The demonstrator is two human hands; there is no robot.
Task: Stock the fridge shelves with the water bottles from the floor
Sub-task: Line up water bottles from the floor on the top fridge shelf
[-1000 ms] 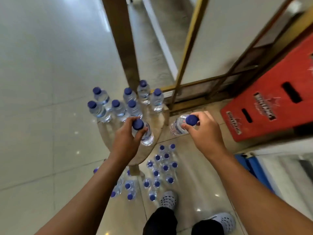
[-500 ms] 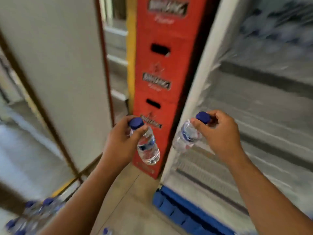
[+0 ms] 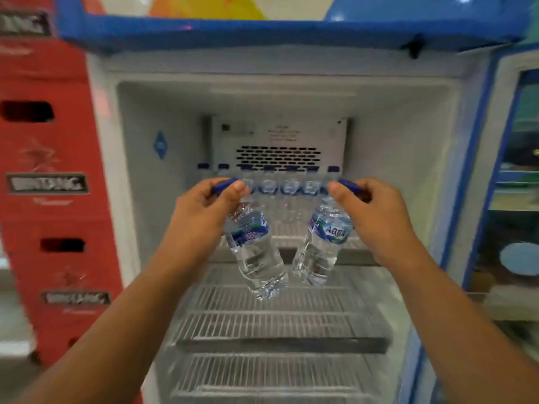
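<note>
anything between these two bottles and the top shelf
Nothing visible does. The top shelf shows bare wire in front of the back row, with the left bottle and right bottle hanging before it.

Both bare forearms reach up and forward from the lower corners of the view, roughly level with one another and well apart, the wrists bent a little inward. The left hand (image 3: 204, 211) has its fingers curled and pinches the blue cap of a water bottle (image 3: 256, 252) between thumb and forefinger, the bottle hanging below with its base tilted toward the right. The right hand (image 3: 376, 217) mirrors it, fingers curled round the cap of a second bottle (image 3: 320, 249), whose base tilts toward the left.
</note>
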